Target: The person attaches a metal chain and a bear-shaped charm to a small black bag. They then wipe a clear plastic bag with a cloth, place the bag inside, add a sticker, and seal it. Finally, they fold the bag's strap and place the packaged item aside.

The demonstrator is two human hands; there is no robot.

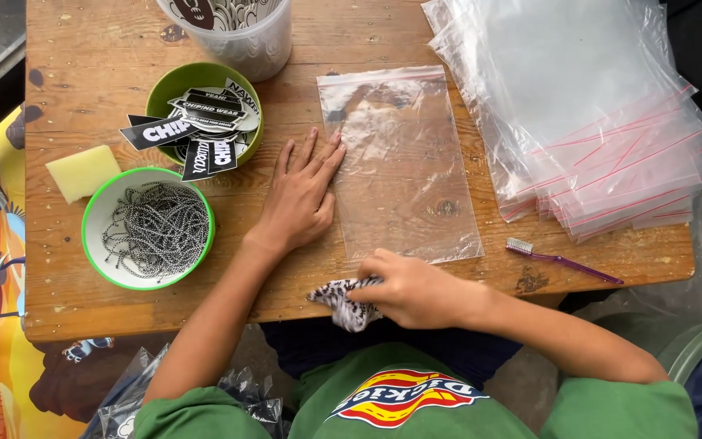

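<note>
A clear zip bag point(404, 162) lies flat on the wooden table point(99, 49). My left hand point(301, 195) rests flat on the table with fingers spread, its fingertips touching the bag's left edge. My right hand point(412, 289) is closed on a black-and-white patterned cloth point(343, 301) at the table's front edge, just below the bag's bottom corner.
A pile of clear zip bags point(595, 122) fills the right side. A purple toothbrush point(562, 260) lies below it. On the left stand a white bowl of ball chains point(148, 228), a green bowl of stickers point(205, 122), a yellow sponge point(83, 171) and a plastic cup point(237, 32).
</note>
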